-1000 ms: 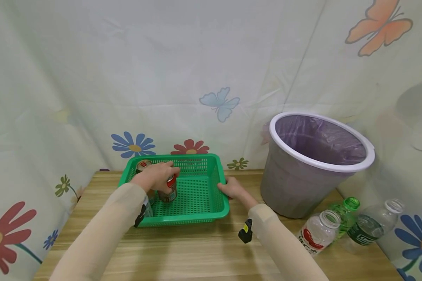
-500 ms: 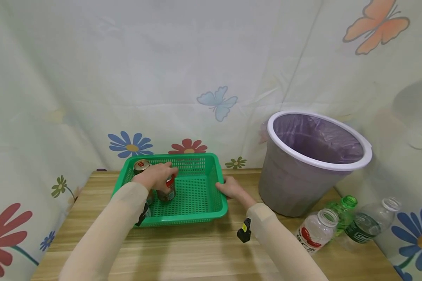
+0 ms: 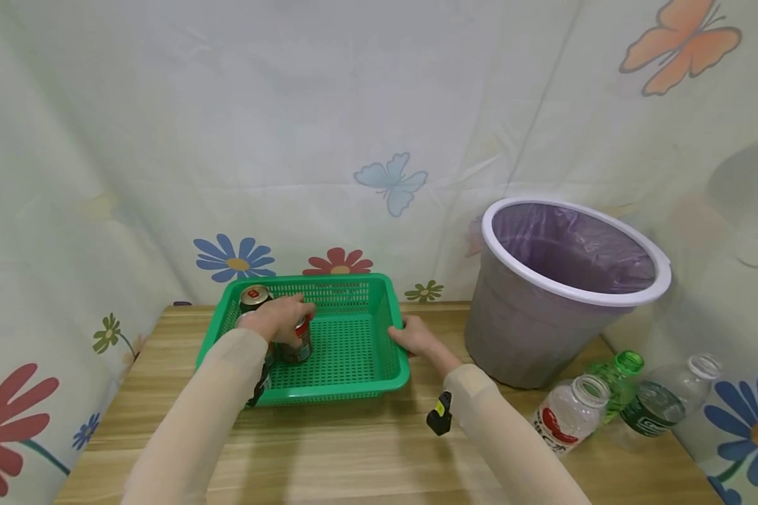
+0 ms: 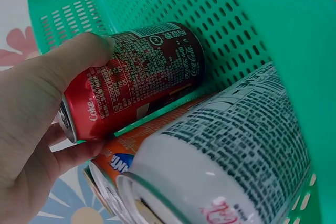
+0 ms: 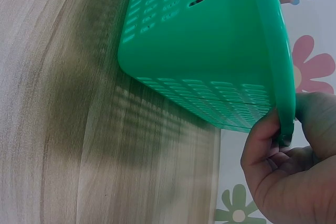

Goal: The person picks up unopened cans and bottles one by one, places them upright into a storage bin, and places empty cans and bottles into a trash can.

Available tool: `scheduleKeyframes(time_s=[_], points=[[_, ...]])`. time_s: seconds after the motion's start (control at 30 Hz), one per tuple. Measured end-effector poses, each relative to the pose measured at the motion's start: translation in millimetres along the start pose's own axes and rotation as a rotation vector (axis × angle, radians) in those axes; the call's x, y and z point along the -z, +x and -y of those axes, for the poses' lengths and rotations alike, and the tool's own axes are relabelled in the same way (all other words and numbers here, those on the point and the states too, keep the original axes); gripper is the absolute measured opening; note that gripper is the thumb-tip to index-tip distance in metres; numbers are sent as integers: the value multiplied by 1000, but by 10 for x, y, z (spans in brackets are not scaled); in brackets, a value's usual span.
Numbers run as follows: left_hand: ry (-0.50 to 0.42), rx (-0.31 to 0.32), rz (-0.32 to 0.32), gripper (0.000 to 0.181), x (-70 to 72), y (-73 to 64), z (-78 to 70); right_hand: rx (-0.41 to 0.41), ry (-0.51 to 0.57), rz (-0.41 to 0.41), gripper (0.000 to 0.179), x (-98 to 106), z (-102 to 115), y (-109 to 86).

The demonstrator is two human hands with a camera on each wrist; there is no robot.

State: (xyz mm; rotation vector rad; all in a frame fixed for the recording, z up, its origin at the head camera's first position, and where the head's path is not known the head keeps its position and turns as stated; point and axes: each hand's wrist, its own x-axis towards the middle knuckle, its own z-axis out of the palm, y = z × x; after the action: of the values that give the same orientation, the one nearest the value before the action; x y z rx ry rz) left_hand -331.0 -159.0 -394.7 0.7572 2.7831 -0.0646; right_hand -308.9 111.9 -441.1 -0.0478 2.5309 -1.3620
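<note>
**Red can (image 4: 144,69) in the left hand (image 3: 276,320), basket (image 3: 354,387) in the right hand (image 3: 418,337)**

The left hand is gripping the red can near its top, with the thumb on one side and fingers on the other. Maybe it is holding up high because other cans are crowding in lower down. A white can (image 4: 226,150) and an orange can (image 4: 134,141) are standing close by, and a dark can (image 3: 255,296) is standing in the back left corner. The red can is standing inside the basket, left of the middle.

The right hand is pinching the basket's right rim, with fingers curling under it, probably to stop the basket from sliding.

The red can is looking shiny and smooth. It is showing bright red up top, darker color near the bottom, a silver edge, and lots of tiny pale words.
</note>
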Motion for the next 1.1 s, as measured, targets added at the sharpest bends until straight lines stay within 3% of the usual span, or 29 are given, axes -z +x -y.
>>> scheduleKeyframes(time_s=[0.17,0.53,1.1], points=[[-35,2,1,42,-19,15,17,13,-6,-3,30,1,-7,7],[6,19,-8,49,-22,80,10,24,-6,-3,31,4,-20,7],[39,39,-24,40,-14,175,67,6,-11,-9,29,13,-13,19]])
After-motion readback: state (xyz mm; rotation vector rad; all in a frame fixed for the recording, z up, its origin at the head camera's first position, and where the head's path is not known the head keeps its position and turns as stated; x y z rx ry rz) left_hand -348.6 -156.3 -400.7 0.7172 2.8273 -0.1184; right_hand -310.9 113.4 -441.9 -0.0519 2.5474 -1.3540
